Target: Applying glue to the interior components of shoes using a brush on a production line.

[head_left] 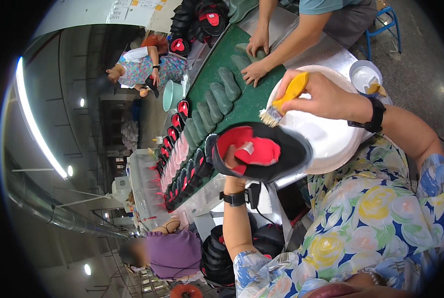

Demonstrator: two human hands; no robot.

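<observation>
One black-and-red shoe upper is in work, held above the near edge of the green belt by the left hand, whose fingers reach into its opening; the rest of that grip is hidden. The right hand is closed around a yellow-handled brush, bristles close beside the upper's edge, near a basin of white liquid. Brushing seems under way, though how much is coated cannot be told. Other uppers line the belt; whether they are done is unclear.
</observation>
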